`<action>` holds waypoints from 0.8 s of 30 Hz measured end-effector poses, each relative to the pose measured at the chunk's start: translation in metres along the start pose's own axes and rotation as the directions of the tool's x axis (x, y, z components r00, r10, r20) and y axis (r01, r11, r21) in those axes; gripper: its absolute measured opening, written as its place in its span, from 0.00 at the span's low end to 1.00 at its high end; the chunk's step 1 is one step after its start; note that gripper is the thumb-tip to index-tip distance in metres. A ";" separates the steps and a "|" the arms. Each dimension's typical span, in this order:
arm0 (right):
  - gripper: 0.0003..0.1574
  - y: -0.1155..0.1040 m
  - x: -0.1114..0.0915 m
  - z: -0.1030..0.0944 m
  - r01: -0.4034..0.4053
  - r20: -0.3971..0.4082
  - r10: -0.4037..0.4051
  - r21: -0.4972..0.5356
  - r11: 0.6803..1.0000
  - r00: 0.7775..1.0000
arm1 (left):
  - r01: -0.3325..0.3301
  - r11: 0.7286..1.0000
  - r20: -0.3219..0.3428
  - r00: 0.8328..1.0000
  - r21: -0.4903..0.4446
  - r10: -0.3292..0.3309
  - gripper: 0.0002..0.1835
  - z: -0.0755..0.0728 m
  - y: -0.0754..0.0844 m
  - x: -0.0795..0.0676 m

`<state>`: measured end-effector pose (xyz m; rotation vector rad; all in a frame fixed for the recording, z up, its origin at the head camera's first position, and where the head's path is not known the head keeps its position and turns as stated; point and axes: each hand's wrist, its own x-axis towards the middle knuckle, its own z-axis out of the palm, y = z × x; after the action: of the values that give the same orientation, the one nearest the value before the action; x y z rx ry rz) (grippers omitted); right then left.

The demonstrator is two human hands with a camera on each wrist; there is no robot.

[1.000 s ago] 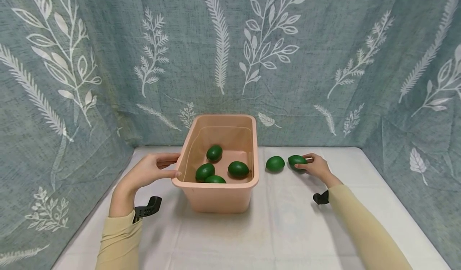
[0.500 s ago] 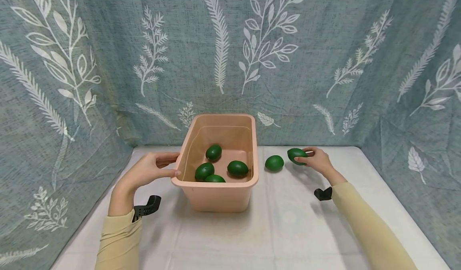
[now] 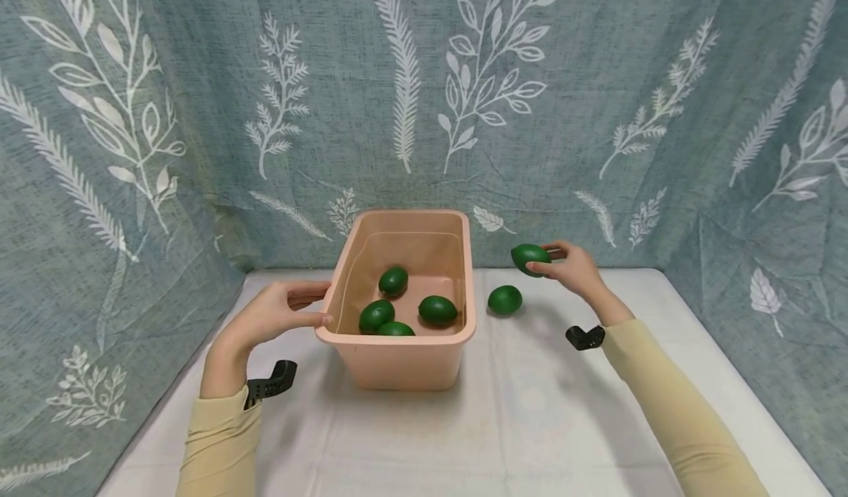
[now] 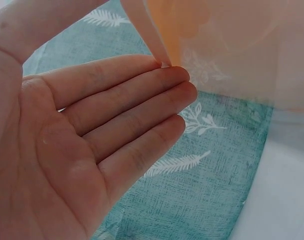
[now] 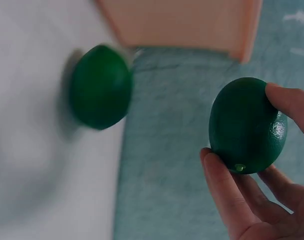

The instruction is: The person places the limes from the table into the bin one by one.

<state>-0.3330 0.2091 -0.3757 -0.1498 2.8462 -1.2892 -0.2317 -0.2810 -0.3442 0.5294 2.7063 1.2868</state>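
My right hand [image 3: 575,270] pinches a green lime [image 3: 530,259] between thumb and fingers, lifted above the table to the right of the bin. In the right wrist view the held lime [image 5: 248,125] shows its small stem end toward the fingers. A second lime [image 3: 505,300] lies on the table between that hand and the bin. With fingers straight, my left hand [image 3: 274,313] touches the left side of the peach plastic bin [image 3: 407,364], thumb at the rim near the front corner. Several limes lie inside, among them one lime [image 3: 438,311] at the right.
White cloth [image 3: 523,423] covers the table. A blue-green curtain [image 3: 371,114] with white leaf prints hangs behind and along both sides. Each wrist carries a black camera mount, such as the left mount [image 3: 273,381].
My right hand has raised its lime off the table and moved it slightly left. The left hand and the bin stay in place.
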 end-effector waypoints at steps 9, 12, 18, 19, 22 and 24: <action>0.45 -0.051 -0.001 -0.001 0.064 0.011 -0.064 -0.060 0.996 0.998 | -0.002 1.000 -0.008 1.000 0.019 0.002 0.36 0.000 -0.001 0.001; 0.45 -0.067 0.000 0.000 0.076 0.025 -0.075 -0.063 0.995 0.997 | -0.002 1.000 -0.009 1.000 0.022 0.002 0.36 0.000 0.001 0.001; 0.44 -0.098 0.003 0.004 0.100 0.062 -0.097 -0.035 0.994 0.993 | -0.005 1.000 -0.009 1.000 0.027 0.005 0.37 0.000 0.003 0.001; 0.44 -0.103 0.004 0.005 0.104 0.072 -0.101 -0.026 0.994 0.992 | -0.005 1.000 -0.008 1.000 0.027 0.005 0.37 0.000 0.003 0.001; 0.42 -0.118 0.006 0.008 0.105 0.110 -0.105 0.012 0.994 0.988 | -0.005 1.000 -0.005 1.000 0.027 0.005 0.37 0.000 0.003 0.001; 0.41 -0.127 0.007 0.011 0.096 0.137 -0.100 0.036 0.995 0.985 | -0.003 1.000 -0.002 1.000 0.025 0.004 0.37 0.000 0.002 0.002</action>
<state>-0.3292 0.1169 -0.2877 -0.3690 2.7326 -1.2817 -0.2327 -0.2793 -0.3426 0.5360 2.7276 1.2563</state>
